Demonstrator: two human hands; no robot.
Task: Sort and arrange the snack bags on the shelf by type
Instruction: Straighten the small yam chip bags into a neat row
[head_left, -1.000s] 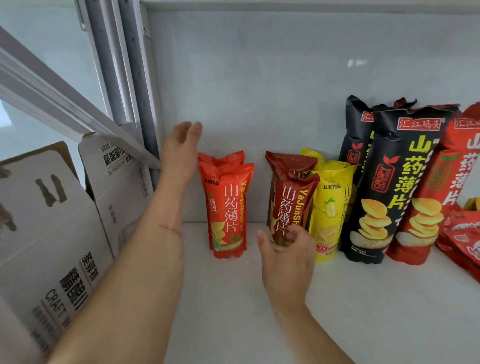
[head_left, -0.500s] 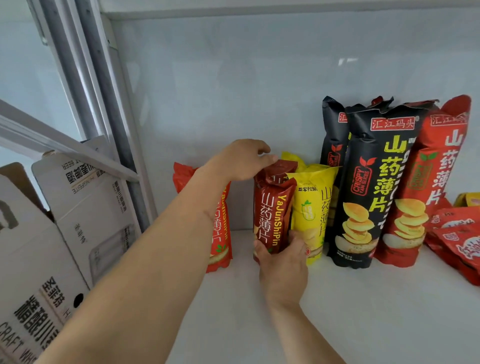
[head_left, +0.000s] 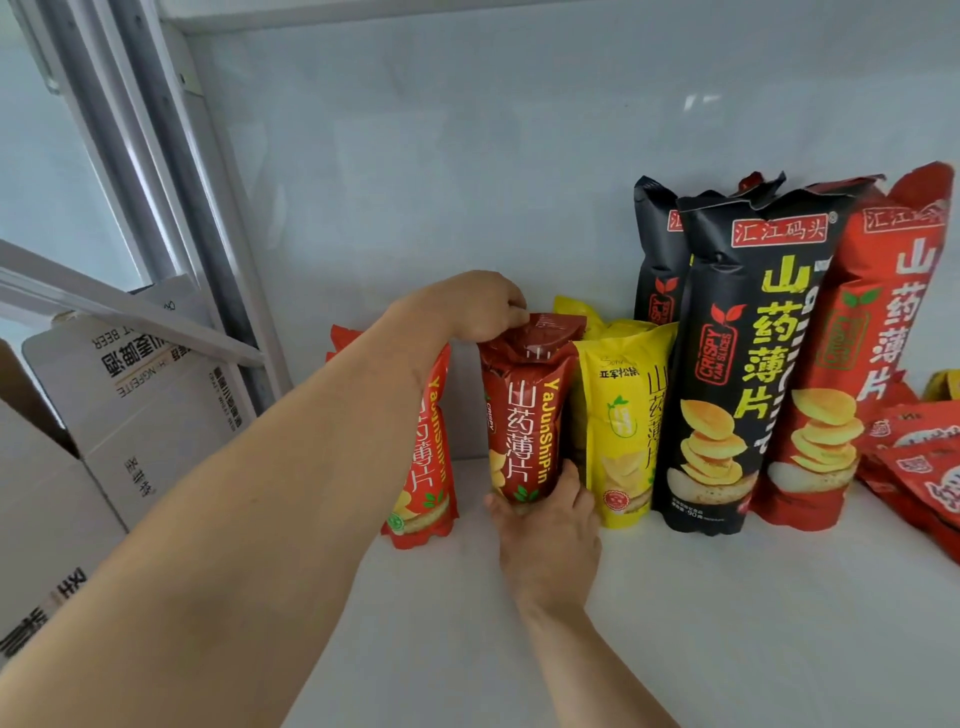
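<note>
The left hand (head_left: 475, 306) pinches the crimped top of a glossy dark red bag (head_left: 522, 415), while the right hand (head_left: 548, 540) cups its base with curled fingers. The bag stands upright on the smooth white shelf (head_left: 727, 613), between an orange bag (head_left: 428, 457) and a yellow bag (head_left: 621, 421). Beyond stand 2 tall black bags (head_left: 737, 364) and a tall red bag (head_left: 872, 338).

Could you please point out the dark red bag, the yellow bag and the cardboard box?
dark red bag (head_left: 524, 415): head view, front panel.
yellow bag (head_left: 623, 415): head view, front panel.
cardboard box (head_left: 156, 395): head view, printed flap.
</note>
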